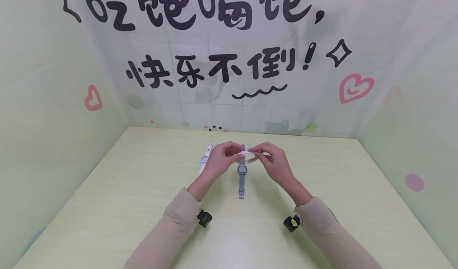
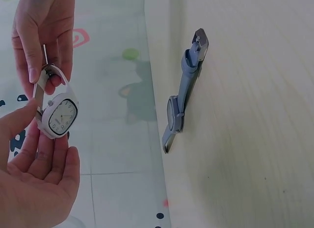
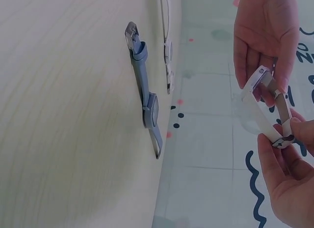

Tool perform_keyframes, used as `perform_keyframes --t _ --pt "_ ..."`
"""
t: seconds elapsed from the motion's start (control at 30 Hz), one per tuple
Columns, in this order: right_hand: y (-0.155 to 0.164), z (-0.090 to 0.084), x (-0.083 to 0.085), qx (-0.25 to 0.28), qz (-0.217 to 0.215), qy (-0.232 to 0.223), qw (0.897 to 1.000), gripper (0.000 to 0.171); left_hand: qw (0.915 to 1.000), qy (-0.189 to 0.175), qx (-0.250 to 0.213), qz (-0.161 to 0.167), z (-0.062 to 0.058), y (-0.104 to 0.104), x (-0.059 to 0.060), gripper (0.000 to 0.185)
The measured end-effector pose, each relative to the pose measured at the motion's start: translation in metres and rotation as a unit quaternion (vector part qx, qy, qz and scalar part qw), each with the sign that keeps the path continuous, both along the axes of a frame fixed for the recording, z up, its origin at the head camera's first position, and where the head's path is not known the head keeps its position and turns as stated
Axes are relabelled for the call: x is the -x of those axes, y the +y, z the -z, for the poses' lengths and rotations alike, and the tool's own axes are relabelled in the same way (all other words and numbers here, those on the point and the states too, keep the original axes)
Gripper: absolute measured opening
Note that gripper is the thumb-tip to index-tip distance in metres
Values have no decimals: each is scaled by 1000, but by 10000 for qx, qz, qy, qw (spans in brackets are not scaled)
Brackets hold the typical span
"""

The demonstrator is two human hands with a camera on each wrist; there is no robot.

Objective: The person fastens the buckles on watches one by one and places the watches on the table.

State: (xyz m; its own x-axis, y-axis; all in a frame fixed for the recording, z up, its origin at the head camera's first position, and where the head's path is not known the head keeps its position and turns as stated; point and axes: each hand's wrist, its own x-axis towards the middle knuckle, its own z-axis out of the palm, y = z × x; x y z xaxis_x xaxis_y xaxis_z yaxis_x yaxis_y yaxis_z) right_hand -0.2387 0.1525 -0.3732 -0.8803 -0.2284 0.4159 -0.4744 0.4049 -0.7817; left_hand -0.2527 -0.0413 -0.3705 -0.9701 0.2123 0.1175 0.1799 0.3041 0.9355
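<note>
Both hands hold a white wristwatch [image 2: 61, 115] up above the table, its strap bent round into a loop. My left hand [image 1: 219, 161] pinches it beside the case, thumb on the strap's inner side. At the buckle end, my right hand [image 1: 276, 163] grips the strap between thumb and fingers, as the right wrist view shows. The dial faces outward in the left wrist view. Below the hands a blue-grey wristwatch [image 1: 242, 177] lies stretched out on the table, buckle toward the near side. Another white wristwatch [image 1: 204, 159] lies left of it, partly hidden behind my left hand.
The pale wooden table [image 1: 125, 205] is enclosed by light printed walls at the back and both sides. Black lettering and pink hearts mark the back wall [image 1: 222, 110]. A small black camera [image 1: 204, 218] sits at the left wrist, another [image 1: 291, 223] at the right.
</note>
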Motion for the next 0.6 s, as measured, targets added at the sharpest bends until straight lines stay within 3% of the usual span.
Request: perform_keyframes --t 0.6 --pt "-4 -3 -4 -176 133 37 9998 16 9998 39 207 42 -5 5 -2 20"
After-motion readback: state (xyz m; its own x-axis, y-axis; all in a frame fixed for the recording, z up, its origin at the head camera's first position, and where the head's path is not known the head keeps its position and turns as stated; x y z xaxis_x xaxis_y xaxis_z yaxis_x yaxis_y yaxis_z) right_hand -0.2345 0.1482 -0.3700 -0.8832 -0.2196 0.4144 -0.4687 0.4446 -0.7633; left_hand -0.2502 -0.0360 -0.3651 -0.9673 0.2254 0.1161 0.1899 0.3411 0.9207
